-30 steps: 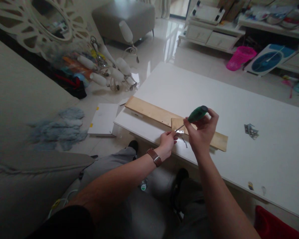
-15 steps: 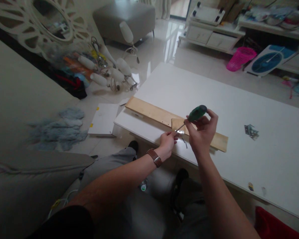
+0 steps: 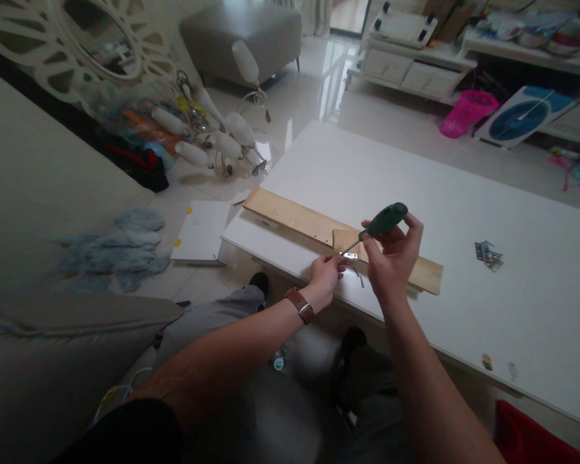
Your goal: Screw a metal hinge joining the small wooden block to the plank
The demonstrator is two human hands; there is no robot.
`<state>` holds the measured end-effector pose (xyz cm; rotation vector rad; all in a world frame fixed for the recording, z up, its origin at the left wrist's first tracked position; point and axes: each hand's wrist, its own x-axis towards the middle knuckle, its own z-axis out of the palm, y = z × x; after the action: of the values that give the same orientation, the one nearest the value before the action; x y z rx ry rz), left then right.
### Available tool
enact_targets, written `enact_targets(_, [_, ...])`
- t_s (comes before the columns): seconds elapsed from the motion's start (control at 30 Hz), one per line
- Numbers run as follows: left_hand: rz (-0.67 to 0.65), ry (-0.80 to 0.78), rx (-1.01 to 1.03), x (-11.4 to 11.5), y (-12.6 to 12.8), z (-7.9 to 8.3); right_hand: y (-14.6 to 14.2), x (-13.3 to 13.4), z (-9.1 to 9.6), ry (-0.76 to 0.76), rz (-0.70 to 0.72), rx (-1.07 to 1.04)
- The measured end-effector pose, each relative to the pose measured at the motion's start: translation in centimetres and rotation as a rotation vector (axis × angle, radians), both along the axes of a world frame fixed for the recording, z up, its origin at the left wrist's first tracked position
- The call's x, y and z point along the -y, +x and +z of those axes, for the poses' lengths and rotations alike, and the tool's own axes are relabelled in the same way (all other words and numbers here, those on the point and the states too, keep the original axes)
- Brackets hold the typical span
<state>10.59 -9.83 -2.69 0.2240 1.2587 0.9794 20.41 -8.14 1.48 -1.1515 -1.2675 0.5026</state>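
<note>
My right hand (image 3: 395,254) is closed around the green handle of a screwdriver (image 3: 385,220), which slants down to the left. Its tip meets the pinched fingers of my left hand (image 3: 325,276); what they hold there is too small to make out. A small shiny metal bracket (image 3: 350,256) with holes sits right beside those fingers, at the edge of a long wooden board (image 3: 290,215). On the board lies a shorter wooden piece (image 3: 344,240). A couple of loose screws (image 3: 360,278) rest just in front of the bracket.
The board lies along the near edge of a large white panel (image 3: 444,193). Farther right on it is a small pile of metal hardware (image 3: 488,255). A white box (image 3: 202,231) and a crumpled grey-blue cloth (image 3: 120,248) lie left on the floor. A bottle (image 3: 279,361) stands below.
The screwdriver's handle has shifted slightly to the right in my right hand, and the thumb has moved a little. My left hand and the board stay in place.
</note>
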Motion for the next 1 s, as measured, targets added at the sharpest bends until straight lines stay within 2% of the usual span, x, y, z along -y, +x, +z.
enact_targets(0.27, [-0.002,0.0,-0.01,0.07,0.0,-0.46,0.01,-0.06,-0.11,-0.008,-0.058,0.007])
enact_targets(0.43, [-0.014,0.007,0.003,0.14,-0.02,-0.28,-0.06,0.09,-0.05,-0.002,0.01,-0.013])
enact_targets(0.63, [-0.011,0.006,0.004,0.08,-0.07,-0.18,-0.07,-0.21,-0.03,0.02,-0.078,-0.003])
enact_targets(0.83, [-0.012,0.008,-0.023,0.05,-0.05,-0.3,0.04,-0.01,-0.44,0.02,-0.022,-0.021])
enact_targets(1.0, [-0.019,0.009,-0.034,0.02,0.0,-0.53,0.27,-0.31,-0.53,0.045,-0.071,0.004])
